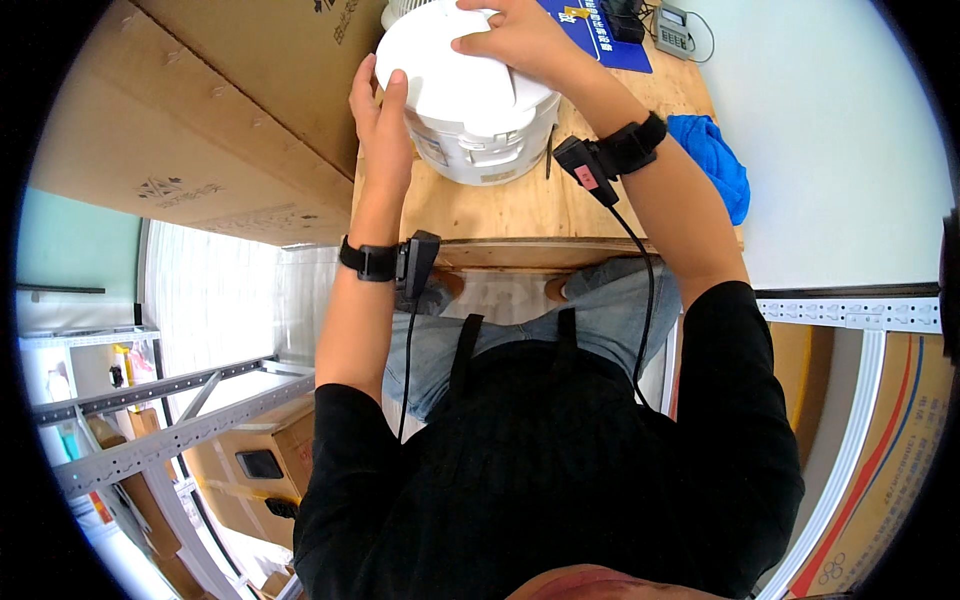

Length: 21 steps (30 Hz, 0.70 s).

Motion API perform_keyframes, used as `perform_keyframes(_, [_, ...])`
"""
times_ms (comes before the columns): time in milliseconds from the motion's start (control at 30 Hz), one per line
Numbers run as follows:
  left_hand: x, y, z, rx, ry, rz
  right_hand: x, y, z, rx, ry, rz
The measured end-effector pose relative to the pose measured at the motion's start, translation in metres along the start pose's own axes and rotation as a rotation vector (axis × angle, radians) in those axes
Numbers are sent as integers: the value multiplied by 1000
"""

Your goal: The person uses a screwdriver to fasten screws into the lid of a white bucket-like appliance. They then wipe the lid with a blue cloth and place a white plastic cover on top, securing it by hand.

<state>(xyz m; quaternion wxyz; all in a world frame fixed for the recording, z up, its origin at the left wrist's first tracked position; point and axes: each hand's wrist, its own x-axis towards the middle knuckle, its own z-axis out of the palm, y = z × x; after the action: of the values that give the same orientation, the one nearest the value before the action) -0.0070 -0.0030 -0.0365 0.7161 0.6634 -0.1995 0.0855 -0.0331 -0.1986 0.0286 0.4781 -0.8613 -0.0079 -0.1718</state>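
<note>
A round white lidded tub (480, 150) stands on the wooden table, with a latch on the side facing me. Its smooth white lid (450, 65) is on top, and its far rim runs out of view. My left hand (383, 125) is against the tub's left side, thumb and fingers stretched apart near the lid's edge. Over the far right part of the lid lies my right hand (515, 40), its thumb and fingers spread on the white surface. Part of that hand is cut off at the picture's top. Each wrist wears a black strap with a small cabled device.
Large cardboard boxes (200, 120) border the wooden table (590, 215) on the left. A blue cloth (712, 165) lies at the table's right edge by the wall. Farther back are a blue printed sheet (610, 45) and a grey keypad device (672, 30). Metal shelving (190, 425) stands lower left.
</note>
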Motion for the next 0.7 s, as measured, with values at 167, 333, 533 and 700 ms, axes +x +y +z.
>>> perform_keyframes(167, [3, 11, 21, -96, -10, -190, 0, 9, 11, -194, 124, -57])
perform_keyframes(333, [-1, 0, 20, -125, 34, -236, -31, 1, 15, -190, 414, -232])
perform_keyframes(533, [1, 12, 23, -106, 28, -254, -41, 35, -2, -313, 694, -238])
perform_keyframes(700, [4, 10, 25, -122, 37, -245, -36, 64, 9, 99, 540, -8])
